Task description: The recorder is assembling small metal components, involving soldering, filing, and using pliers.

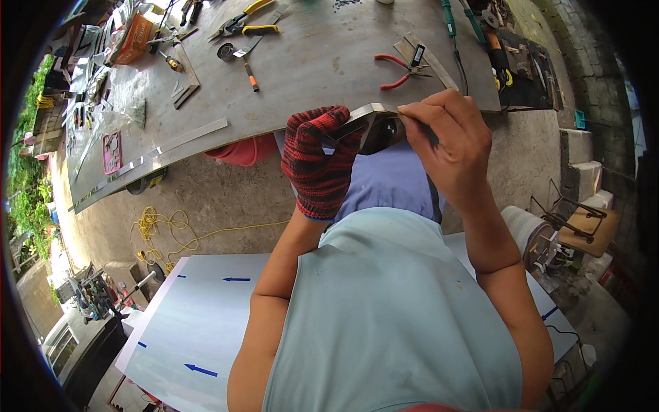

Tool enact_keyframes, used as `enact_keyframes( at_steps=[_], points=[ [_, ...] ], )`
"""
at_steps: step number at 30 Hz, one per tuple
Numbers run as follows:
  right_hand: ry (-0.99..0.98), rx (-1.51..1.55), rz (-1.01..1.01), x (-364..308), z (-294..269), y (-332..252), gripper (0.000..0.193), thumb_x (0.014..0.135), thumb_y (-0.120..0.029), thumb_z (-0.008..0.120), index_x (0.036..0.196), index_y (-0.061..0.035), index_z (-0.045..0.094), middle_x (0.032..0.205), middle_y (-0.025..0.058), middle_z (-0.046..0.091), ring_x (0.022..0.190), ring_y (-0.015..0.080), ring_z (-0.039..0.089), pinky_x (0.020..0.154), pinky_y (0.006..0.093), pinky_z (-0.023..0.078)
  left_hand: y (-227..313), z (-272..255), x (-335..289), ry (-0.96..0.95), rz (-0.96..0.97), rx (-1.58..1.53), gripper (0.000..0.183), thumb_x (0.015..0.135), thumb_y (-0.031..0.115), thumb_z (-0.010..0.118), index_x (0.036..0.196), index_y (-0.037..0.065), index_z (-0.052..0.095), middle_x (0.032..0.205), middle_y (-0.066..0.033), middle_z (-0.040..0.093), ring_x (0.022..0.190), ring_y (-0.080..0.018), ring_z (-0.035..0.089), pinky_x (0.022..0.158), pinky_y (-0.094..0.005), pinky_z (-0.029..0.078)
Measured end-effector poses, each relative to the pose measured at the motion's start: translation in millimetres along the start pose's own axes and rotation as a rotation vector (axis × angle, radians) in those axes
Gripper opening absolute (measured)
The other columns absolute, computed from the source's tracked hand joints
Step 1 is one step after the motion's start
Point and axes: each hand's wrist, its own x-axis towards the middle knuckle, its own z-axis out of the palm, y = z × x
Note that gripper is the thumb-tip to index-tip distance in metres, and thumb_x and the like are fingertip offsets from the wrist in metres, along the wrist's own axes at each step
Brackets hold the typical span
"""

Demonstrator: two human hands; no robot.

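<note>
Gripped between both hands, a bent strip of bright sheet metal (364, 113) sits at the near edge of the workbench (309, 62), above the person's lap. The left hand (317, 161), wearing a red-and-black knitted glove, is closed around the strip's left end, with the thumb pressed on top. The bare right hand (449, 147) pinches the strip's right end between thumb and fingertips; whether it also holds a small tool cannot be told. A dark, shiny object (384, 134) lies directly under the strip, between the two hands, and its kind cannot be made out. Beyond the hands, on the bench, red-handled pliers (398, 69) rest on a flat metal offcut (429, 58), just to the far side of the right hand. Further left on the bench lie a screwdriver with an orange handle (250, 75), yellow-handled snips (244, 24) and an orange box (134, 38) at the far left corner. Two long metal strips (165, 151) run along the near left edge of the bench. A red bucket (247, 151) stands under the bench edge, left of the gloved hand. On the concrete floor to the left lies a coiled yellow cord (161, 230). A large pale sheet with blue arrows (199, 323) lies near the person, at lower left.
</note>
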Motion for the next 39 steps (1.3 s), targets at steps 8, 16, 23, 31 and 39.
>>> enact_keyframes(
  at_steps=[8, 16, 23, 31, 39],
  points=[
    [0.044, -0.004, -0.009, -3, 4, -9, 0.025, 0.075, 0.0, 0.084, 0.097, -0.0075, 0.074, 0.086, 0.0029, 0.062, 0.077, 0.0224, 0.059, 0.07, 0.0354, 0.046, 6, 5, -3, 0.072, -0.02, 0.012, 0.037, 0.076, 0.005, 0.092, 0.107, 0.009, 0.071, 0.102, -0.0095, 0.072, 0.091, -0.0239, 0.07, 0.08, -0.0347, 0.057],
    [0.054, 0.009, 0.047, -9, 8, -19, 0.025, 0.078, 0.008, 0.081, 0.099, -0.0044, 0.076, 0.086, 0.0049, 0.065, 0.075, 0.0211, 0.06, 0.066, 0.0332, 0.048, 10, 7, -5, 0.076, -0.016, 0.015, 0.034, 0.076, 0.003, 0.092, 0.102, 0.009, 0.072, 0.1, -0.0083, 0.073, 0.09, -0.0243, 0.07, 0.078, -0.0356, 0.057],
    [0.085, 0.074, 0.107, -17, 14, -24, 0.022, 0.079, 0.01, 0.079, 0.097, -0.0013, 0.074, 0.085, 0.0071, 0.066, 0.073, 0.0218, 0.062, 0.067, 0.0321, 0.05, 9, 10, -10, 0.082, 0.02, 0.017, 0.036, 0.074, 0.002, 0.092, 0.103, 0.009, 0.071, 0.099, -0.0084, 0.073, 0.088, -0.0249, 0.069, 0.077, -0.0353, 0.056],
    [-0.05, 0.093, 0.204, -10, 11, -13, 0.02, 0.083, 0.007, 0.076, 0.101, -0.0029, 0.073, 0.09, 0.0092, 0.068, 0.078, 0.0232, 0.068, 0.068, 0.0342, 0.053, 12, -2, 4, -0.082, 0.04, 0.038, 0.035, 0.079, 0.0, 0.087, 0.11, 0.01, 0.072, 0.105, -0.0094, 0.073, 0.092, -0.026, 0.07, 0.08, -0.0359, 0.057],
    [-0.08, 0.095, 0.125, -11, 8, -9, 0.021, 0.083, 0.007, 0.077, 0.101, -0.0027, 0.073, 0.089, 0.0107, 0.068, 0.075, 0.0246, 0.069, 0.066, 0.0347, 0.054, 12, -2, -3, -0.165, 0.117, 0.012, 0.042, 0.079, -0.007, 0.081, 0.117, 0.01, 0.071, 0.104, -0.0101, 0.074, 0.088, -0.022, 0.072, 0.075, -0.0327, 0.059]
  ],
)
